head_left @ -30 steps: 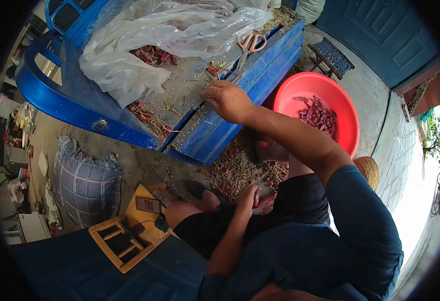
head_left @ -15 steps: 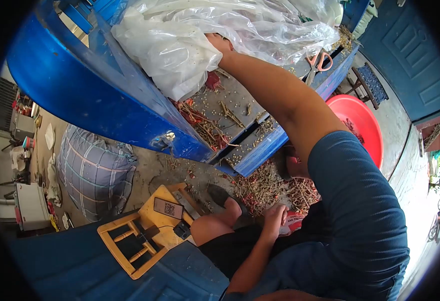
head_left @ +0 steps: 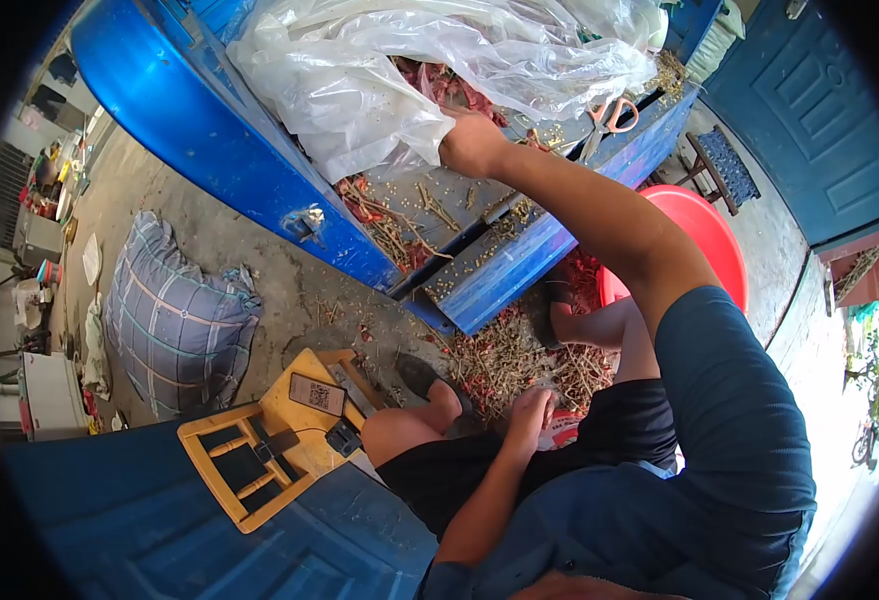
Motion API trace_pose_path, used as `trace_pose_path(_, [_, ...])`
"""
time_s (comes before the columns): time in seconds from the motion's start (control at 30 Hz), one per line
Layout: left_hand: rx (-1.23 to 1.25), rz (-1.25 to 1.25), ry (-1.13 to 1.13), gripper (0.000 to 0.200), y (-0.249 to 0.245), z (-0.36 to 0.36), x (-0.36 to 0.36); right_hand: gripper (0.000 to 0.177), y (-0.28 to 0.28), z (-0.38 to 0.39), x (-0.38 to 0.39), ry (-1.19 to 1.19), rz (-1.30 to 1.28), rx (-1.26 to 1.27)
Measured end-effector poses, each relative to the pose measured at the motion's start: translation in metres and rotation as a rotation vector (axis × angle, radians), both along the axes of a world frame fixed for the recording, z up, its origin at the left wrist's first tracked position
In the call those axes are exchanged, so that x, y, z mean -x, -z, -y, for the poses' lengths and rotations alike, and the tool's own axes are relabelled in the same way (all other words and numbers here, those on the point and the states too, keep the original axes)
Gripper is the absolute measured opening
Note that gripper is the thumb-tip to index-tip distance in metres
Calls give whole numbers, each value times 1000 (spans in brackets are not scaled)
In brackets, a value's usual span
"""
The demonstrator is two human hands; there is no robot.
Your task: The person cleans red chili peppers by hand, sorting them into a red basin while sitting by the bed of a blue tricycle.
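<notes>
My right hand [head_left: 472, 145] is closed at the edge of a clear plastic sheet [head_left: 384, 115], which reaches into its curled fingers. Dark red dried pieces [head_left: 444, 85], perhaps chilli pods, show in a gap of the sheet behind that hand. Low over my lap, my left hand [head_left: 531, 412] is closed; whatever lies in its fingers is too small to name. Thin stalks [head_left: 384, 220] and pale seeds lie on the blue metal surface below the sheet. Orange-handled scissors [head_left: 609, 120] rest to the right of my right forearm.
A red basin [head_left: 704, 240] stands on the floor at right, with stalks [head_left: 519, 360] heaped by my feet. A blue curved panel [head_left: 189, 130] rises at left. Nearby are a plaid stuffed sack [head_left: 184, 320] and a wooden chair [head_left: 289, 410] carrying a phone [head_left: 317, 394].
My right hand has come out from beneath the plastic toward me, and the sheet's edge has shifted with it. More red pieces show now. My left hand stays near my lap.
</notes>
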State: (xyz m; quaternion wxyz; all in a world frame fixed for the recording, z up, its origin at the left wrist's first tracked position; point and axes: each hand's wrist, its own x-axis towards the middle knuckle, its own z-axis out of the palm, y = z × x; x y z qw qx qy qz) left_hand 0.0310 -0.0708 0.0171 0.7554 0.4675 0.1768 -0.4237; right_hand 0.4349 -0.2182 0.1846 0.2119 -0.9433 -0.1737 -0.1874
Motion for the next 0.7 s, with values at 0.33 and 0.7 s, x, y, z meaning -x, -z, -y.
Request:
trace_pose_path(0.33, [-81, 0, -14, 20, 17, -9, 8, 19, -23, 36, 75, -290, 12, -223])
trace_pose_path(0.7, [-73, 57, -10, 21, 11, -6, 6, 36, -26, 76, 48, 515, -237, -260])
